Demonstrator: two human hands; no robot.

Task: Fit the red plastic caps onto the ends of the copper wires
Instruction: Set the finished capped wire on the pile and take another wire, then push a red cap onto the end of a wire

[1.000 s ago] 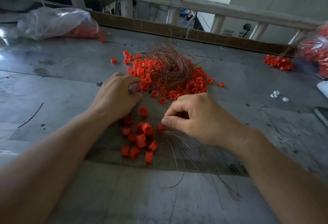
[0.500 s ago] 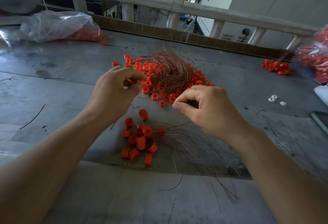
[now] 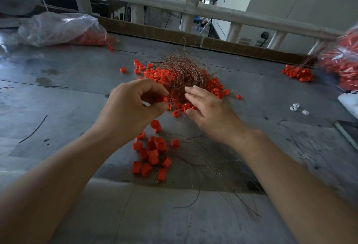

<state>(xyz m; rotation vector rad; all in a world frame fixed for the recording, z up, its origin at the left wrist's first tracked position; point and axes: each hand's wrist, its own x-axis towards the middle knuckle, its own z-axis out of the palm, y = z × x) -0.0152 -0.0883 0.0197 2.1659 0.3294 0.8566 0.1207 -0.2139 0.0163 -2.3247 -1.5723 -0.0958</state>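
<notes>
At table centre, 12 o'clock from the hands: copper wires point(image 3: 182, 73), hair-thin, wound into a nest shape; red caps point(image 3: 215, 89) lie scattered around it and touch it.
Left hand point(image 3: 131, 108): thumb and forefinger are curled and pinch the held cap point(image 3: 163, 99), a short hollow piece of matte plastic.
Right hand point(image 3: 209, 112): fingers are straight and relaxed and hold nothing; the tips are at the near edge of the nest, and I cannot tell if they touch it.
Hands: apart, side by side.
Near pile point(image 3: 153, 154), 6 o'clock: more caps, short tubes, beside loose wires point(image 3: 213, 158) that fan toward 5 o'clock.
Table point(image 3: 67, 89): dull grey metal sheet, scratched and stained.
Left bag point(image 3: 58, 29), 10 o'clock: clear crinkled plastic with red pieces inside.
Right bag point(image 3: 342, 61), 2 o'clock: clear plastic full of red pieces, blurred.
White bits point(image 3: 295, 106), 3 o'clock: too small for me to tell the shape.
</notes>
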